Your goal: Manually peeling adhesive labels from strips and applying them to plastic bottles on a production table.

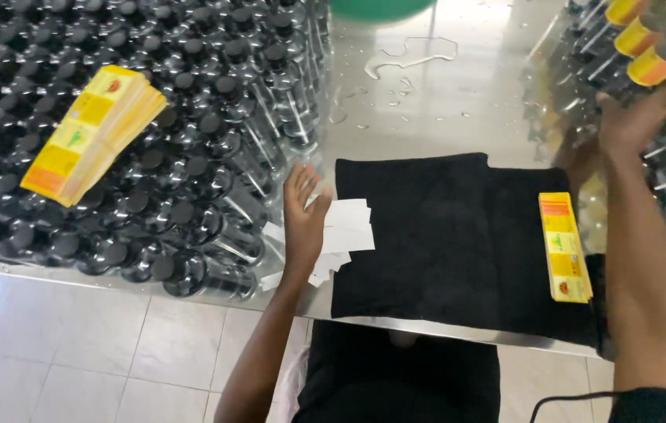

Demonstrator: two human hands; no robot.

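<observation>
Flat and loose, no grip at all on the left hand: fingers spread open, resting on small white paper scraps at the edge of the black cloth, as if to keep them from sliding off. Likely peeled-off backing bits, piled close by to stay out of the way. Spread over the shiny metal desk, that cloth, maybe to give a soft, dry spot to work on. On its right side, a strip of yellow labels, laid flat within easy reach. Farther up on the right, the right hand reaching into a heap of clear bottles with yellow labels; blurry there, so cannot tell if the grip is closed on one. On the left, a big crowd of clear bottles with black caps, still bare, with a stack of yellow labels lying on top. Far back, water puddles and a green bowl edge.
</observation>
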